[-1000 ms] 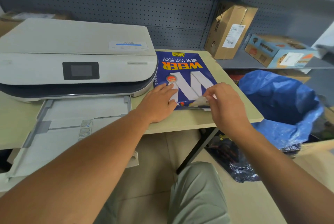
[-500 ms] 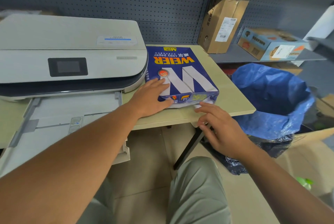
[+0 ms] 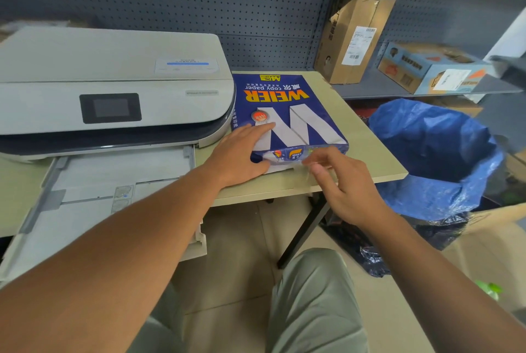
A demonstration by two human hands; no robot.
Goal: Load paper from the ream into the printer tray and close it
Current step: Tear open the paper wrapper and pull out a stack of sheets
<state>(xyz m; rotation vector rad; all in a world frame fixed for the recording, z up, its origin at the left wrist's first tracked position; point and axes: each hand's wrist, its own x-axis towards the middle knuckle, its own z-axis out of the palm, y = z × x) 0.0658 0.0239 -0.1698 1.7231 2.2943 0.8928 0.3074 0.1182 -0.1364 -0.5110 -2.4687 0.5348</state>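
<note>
A blue ream of copy paper [image 3: 287, 102] lies on the beige table [image 3: 370, 153], just right of the white printer [image 3: 113, 73]. The printer's paper tray [image 3: 119, 179] is pulled out toward me over the table edge. My left hand [image 3: 239, 153] lies flat on the ream's near left corner, fingers spread, thumb against its near end. At the ream's near end my right hand [image 3: 341, 187] has thumb and forefinger pinched on a pale, blurred bit of the wrapper flap [image 3: 304, 167]. The ream's wrapper hides the sheets.
A bin lined with a blue plastic bag [image 3: 441, 153] stands right of the table. On the shelf behind are a tall brown box [image 3: 353, 36] and a flat printed box [image 3: 427, 71]. My knees sit under the table edge.
My right hand dropped from the wrapper flap to the table's front edge, then rose back to the ream's near end. My left hand has stayed on the ream.
</note>
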